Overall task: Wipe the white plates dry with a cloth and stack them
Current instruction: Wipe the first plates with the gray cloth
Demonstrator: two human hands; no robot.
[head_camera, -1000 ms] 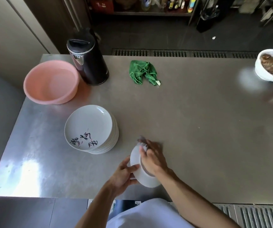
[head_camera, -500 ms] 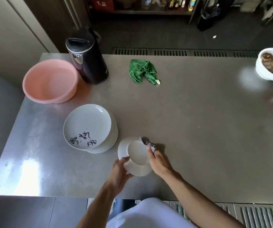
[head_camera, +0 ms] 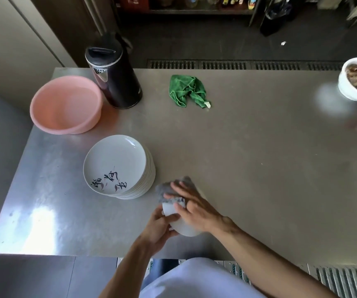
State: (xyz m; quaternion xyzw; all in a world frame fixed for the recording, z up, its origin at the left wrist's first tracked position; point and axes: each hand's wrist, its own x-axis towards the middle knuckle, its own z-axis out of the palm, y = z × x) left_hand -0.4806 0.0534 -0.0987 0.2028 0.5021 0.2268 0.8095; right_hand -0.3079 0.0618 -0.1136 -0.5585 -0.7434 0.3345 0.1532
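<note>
Where the near edge of the steel table meets the person's body, a white plate is held up between both hands, tilted and just above the tabletop. Only its lower rim and part of one face show; the rest is covered by the hands. The left hand grips the plate's left edge, with the thumb curled over the rim and the fingers behind it. The right hand lies across the upper part of the plate and holds a grey cloth against it. Its fingers are laid fairly flat over the cloth, and a fold is caught between them and the thumb. The cloth bunches out past the fingertips to the upper left.

Just to the left of the hands, near but not touching them, a stack of white plates stands on the table. The top plate faces up and has dark brush lettering near its front rim. Further back on the left sits a pink plastic basin, and a black kettle stands just beside it. A crumpled green cloth lies near the far edge at the middle. At the far right, a white bowl holds something brown.
</note>
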